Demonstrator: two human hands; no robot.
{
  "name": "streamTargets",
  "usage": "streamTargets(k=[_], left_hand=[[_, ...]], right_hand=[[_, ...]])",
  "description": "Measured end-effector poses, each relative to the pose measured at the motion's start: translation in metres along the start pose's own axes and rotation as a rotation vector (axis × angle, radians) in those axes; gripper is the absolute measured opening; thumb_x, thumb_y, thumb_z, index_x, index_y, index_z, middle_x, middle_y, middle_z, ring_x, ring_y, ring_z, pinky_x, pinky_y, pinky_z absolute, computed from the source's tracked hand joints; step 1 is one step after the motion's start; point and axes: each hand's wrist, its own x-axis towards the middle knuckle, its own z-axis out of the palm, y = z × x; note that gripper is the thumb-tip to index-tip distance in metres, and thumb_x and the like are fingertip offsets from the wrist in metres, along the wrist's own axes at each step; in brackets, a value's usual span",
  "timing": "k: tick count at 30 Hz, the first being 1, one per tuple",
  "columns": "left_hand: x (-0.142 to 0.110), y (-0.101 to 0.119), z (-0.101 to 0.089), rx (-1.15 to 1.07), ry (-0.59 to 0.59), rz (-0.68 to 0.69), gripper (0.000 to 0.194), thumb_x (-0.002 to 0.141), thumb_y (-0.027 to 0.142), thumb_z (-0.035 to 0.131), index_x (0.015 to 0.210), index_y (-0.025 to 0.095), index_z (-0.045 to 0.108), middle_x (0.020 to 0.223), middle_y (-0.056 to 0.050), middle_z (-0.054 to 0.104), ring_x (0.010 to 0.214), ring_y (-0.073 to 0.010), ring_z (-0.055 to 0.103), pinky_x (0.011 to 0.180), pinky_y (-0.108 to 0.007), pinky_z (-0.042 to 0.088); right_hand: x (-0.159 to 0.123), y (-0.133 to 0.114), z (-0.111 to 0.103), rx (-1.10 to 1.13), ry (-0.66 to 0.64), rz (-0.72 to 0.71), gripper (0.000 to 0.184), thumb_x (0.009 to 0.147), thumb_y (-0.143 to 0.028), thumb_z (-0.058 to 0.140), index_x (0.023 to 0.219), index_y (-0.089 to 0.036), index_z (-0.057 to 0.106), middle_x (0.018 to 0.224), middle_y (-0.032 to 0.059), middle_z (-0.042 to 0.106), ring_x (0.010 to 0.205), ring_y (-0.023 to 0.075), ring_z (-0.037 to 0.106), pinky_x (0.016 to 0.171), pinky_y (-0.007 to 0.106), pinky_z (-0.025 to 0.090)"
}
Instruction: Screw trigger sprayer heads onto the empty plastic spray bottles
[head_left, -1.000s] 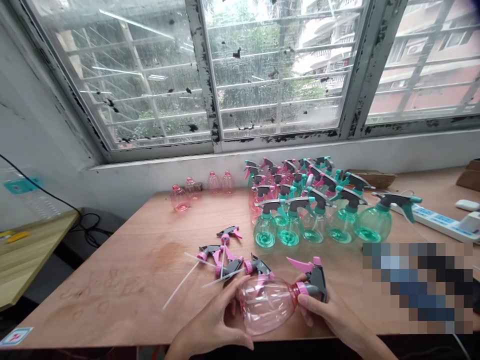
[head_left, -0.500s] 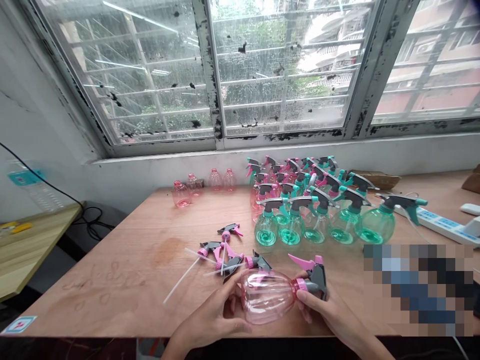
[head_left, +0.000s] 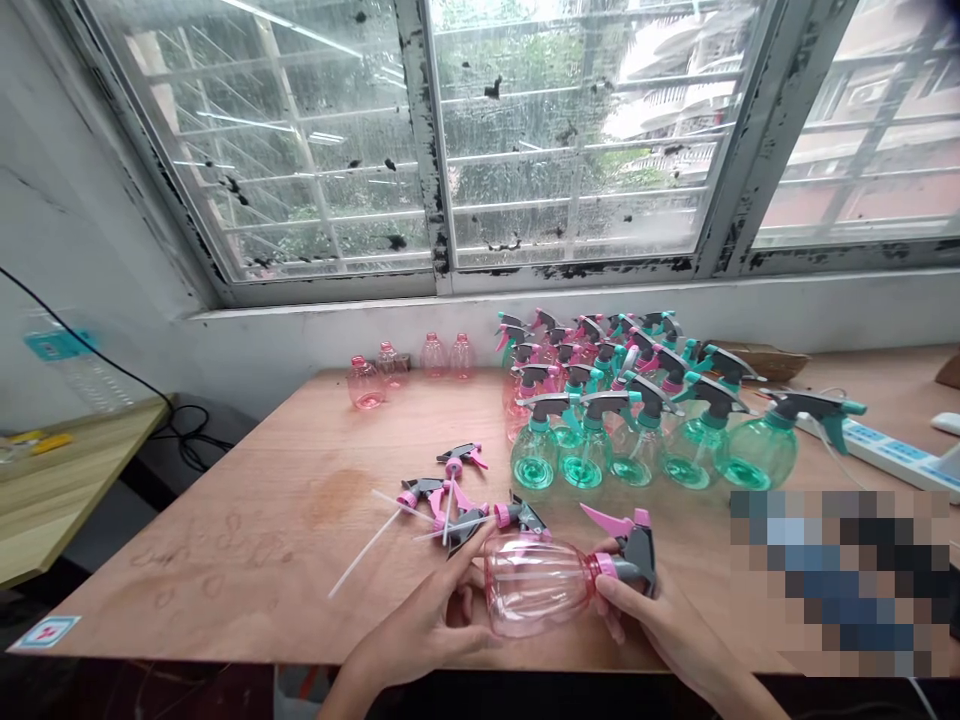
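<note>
1. Four headless translucent pink plastic bottles (head_left: 367, 386) sit at the upper left of the tabletop, the nearest apparently on its side; these are the ones left without sprayer heads.
2. Five round green plastic spray bottles (head_left: 581, 456) form the front row right of centre, each topped with a grey-and-teal trigger head. Behind them, a dense cluster of pink and green capped bottles (head_left: 517, 405) reaches toward the window, so most of the bottles in view are already fitted.
3. About four loose grey-and-pink trigger sprayer heads (head_left: 459, 460) lie in a tangled group at lower centre, with their long white plastic dip tubes (head_left: 360, 556) pointing left across the light plywood table (head_left: 225, 570).
4. One clear pink plastic bottle (head_left: 534, 585) is held off-centre at the bottom of the frame, lying sideways with its neck toward the right. A grey-and-pink trigger head (head_left: 637, 560) sits at its neck, though how tightly it is seated cannot be told.
5. The left hand (head_left: 424, 625) is curled around the bottle's body, with its fingers spread and wrapped narrowly over the plastic.
6. The right hand (head_left: 660, 610) is closed around the bottle's neck, just below the trigger head, with its fingers partly hidden behind the bottle.
</note>
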Motion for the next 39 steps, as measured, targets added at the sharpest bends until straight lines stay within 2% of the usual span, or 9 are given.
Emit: streamTargets(k=[4, 7, 13, 21, 24, 29, 36, 39], left_hand=[[0.0004, 0.0005, -0.0009, 0.013, -0.008, -0.002, 0.106, 0.074, 0.033, 0.088, 0.159, 0.037, 0.024, 0.139, -0.006, 0.055, 0.131, -0.0345, 0.048, 0.115, -0.047, 0.036], [0.0010, 0.0002, -0.0024, 0.012, -0.016, 0.017, 0.104, 0.073, 0.036, 0.088, 0.158, 0.035, 0.029, 0.140, -0.007, 0.055, 0.136, -0.0367, 0.042, 0.116, -0.049, 0.034], [0.0025, 0.0021, -0.0024, -0.002, -0.043, 0.018, 0.096, 0.082, 0.037, 0.081, 0.159, 0.036, 0.024, 0.141, -0.007, 0.055, 0.135, -0.0349, 0.046, 0.114, -0.048, 0.037], [-0.0010, 0.0067, 0.0003, 0.027, 0.006, 0.018, 0.096, 0.085, 0.037, 0.077, 0.161, 0.035, 0.018, 0.143, -0.008, 0.055, 0.138, -0.0342, 0.042, 0.117, -0.047, 0.034], [-0.0011, 0.0056, 0.0004, -0.004, 0.011, 0.018, 0.099, 0.082, 0.035, 0.082, 0.160, 0.034, 0.021, 0.141, -0.007, 0.055, 0.137, -0.0349, 0.043, 0.116, -0.048, 0.034], [0.0004, 0.0060, 0.0003, -0.034, 0.015, -0.033, 0.090, 0.081, 0.032, 0.082, 0.157, 0.036, 0.032, 0.128, -0.005, 0.059, 0.127, -0.0326, 0.051, 0.114, -0.047, 0.036], [0.0004, 0.0005, -0.0021, 0.029, -0.006, 0.001, 0.097, 0.085, 0.035, 0.078, 0.160, 0.038, 0.017, 0.144, -0.007, 0.055, 0.139, -0.0332, 0.042, 0.116, -0.046, 0.035], [0.0001, -0.0015, -0.0027, 0.035, -0.007, 0.016, 0.096, 0.086, 0.034, 0.077, 0.161, 0.037, 0.017, 0.145, -0.007, 0.054, 0.142, -0.0339, 0.039, 0.117, -0.047, 0.034]], right_hand=[[0.0000, 0.0028, -0.0011, 0.000, -0.007, -0.004, 0.038, 0.089, -0.048, 0.075, 0.109, -0.022, 0.057, 0.068, -0.0021, 0.068, 0.050, 0.0140, 0.056, 0.053, 0.029, 0.043], [0.0000, 0.0023, -0.0011, -0.008, -0.004, 0.007, 0.040, 0.087, -0.047, 0.077, 0.109, -0.021, 0.057, 0.065, -0.0026, 0.067, 0.051, 0.0144, 0.057, 0.054, 0.029, 0.043], [-0.0002, -0.0019, -0.0009, -0.014, -0.011, 0.014, 0.038, 0.088, -0.047, 0.076, 0.108, -0.021, 0.056, 0.068, -0.0021, 0.069, 0.052, 0.0142, 0.056, 0.055, 0.029, 0.042], [-0.0012, -0.0010, -0.0017, -0.017, -0.014, 0.024, 0.040, 0.089, -0.047, 0.075, 0.111, -0.021, 0.054, 0.068, -0.0026, 0.068, 0.052, 0.0143, 0.056, 0.055, 0.029, 0.043], [-0.0020, 0.0006, -0.0027, -0.027, -0.010, 0.028, 0.039, 0.089, -0.047, 0.075, 0.112, -0.022, 0.055, 0.070, -0.0024, 0.069, 0.053, 0.0143, 0.056, 0.055, 0.030, 0.043], [-0.0008, 0.0052, -0.0054, -0.046, -0.020, 0.008, 0.036, 0.091, -0.045, 0.073, 0.111, -0.021, 0.056, 0.070, -0.0021, 0.069, 0.052, 0.0147, 0.056, 0.055, 0.030, 0.043], [0.0003, 0.0041, -0.0044, -0.028, -0.004, 0.018, 0.038, 0.089, -0.045, 0.075, 0.112, -0.021, 0.056, 0.069, -0.0025, 0.068, 0.053, 0.0151, 0.056, 0.055, 0.030, 0.042], [-0.0005, 0.0013, -0.0026, -0.029, -0.004, 0.020, 0.038, 0.089, -0.046, 0.075, 0.112, -0.021, 0.057, 0.070, -0.0022, 0.068, 0.053, 0.0157, 0.056, 0.055, 0.031, 0.042]])
